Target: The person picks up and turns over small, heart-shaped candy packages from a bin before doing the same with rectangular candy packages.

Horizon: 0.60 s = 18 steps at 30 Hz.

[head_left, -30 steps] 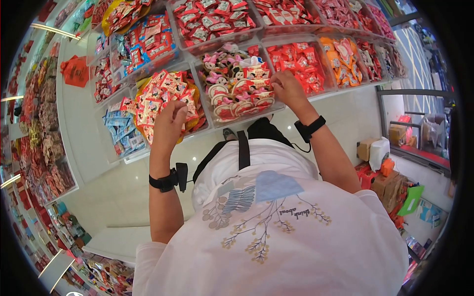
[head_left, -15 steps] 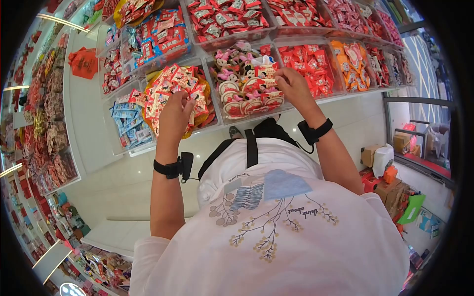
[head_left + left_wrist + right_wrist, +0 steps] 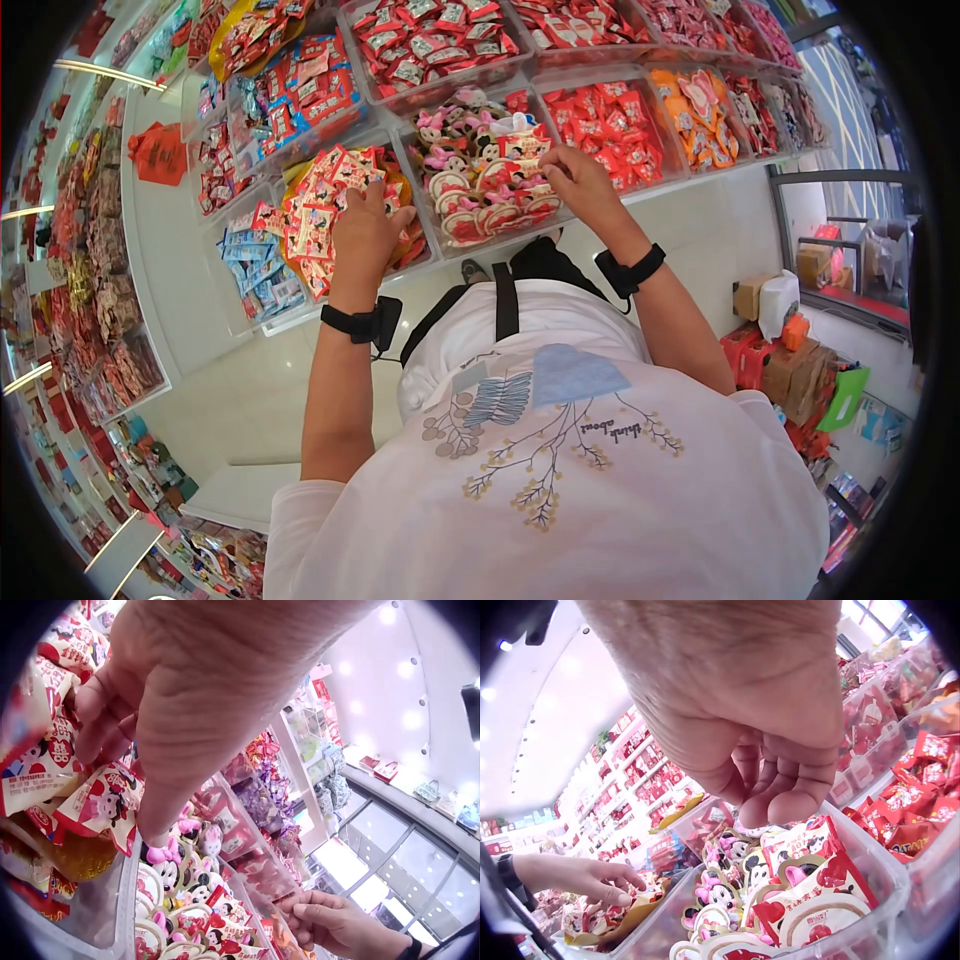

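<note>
My left hand rests on red-and-cream candy packets in the left bin, its fingers slightly bent and the thumb apart. In the left wrist view those fingertips dip among the packets; no grip on one shows. Over the right side of the middle bin hangs my right hand, loosely curled with nothing visible in it. Below it lie pink-bowed mouse figures, round-topped packs and a few red-and-cream packets.
Clear bins of red packets, orange packets and blue sachets adjoin these two. Another row of bins stands behind. A red bag lies on the white surface at left; boxes stand at right.
My left hand has moved forward onto the packets, its fingers spreading more. The right hand stays over the middle bin's right side, almost unmoved. The head view has shifted slightly.
</note>
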### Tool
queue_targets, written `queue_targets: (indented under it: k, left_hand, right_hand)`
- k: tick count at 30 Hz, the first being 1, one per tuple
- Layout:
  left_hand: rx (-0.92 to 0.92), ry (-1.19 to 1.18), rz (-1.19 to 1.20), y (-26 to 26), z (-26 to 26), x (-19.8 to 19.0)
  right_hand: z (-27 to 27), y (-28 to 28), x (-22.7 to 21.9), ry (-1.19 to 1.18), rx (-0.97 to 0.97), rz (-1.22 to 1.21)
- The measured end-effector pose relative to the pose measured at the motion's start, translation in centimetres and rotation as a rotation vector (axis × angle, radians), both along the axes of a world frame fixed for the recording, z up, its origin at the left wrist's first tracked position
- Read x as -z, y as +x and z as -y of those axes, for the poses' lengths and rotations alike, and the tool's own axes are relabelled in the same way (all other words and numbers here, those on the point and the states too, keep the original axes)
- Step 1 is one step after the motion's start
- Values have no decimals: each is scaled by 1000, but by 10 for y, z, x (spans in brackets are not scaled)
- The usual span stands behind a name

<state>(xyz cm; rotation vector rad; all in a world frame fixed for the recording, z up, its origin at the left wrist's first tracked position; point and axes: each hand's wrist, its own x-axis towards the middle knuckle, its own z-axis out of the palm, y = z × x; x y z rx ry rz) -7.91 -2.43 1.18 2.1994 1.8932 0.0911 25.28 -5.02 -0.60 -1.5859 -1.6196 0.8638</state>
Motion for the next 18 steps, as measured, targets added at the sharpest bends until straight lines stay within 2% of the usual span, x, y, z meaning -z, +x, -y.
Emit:
queue_targets:
  k: [6,12,15,18]
  left_hand:
    - [-21,22,69,-2,-1,4]
    - [33,-63,416,-23,-11,6]
    - [-70,-210,588,-31,-13,-4]
    - [-196,-360,858,-22,-9,-20]
  right_hand:
    - [0,0,3,-20,9,-18]
    - [-2,-10,-15,-67,-37,-14]
    - [-4,-18,-18,-177,-65,-215]
    - [-8,-32,-25,-345,-125,-382]
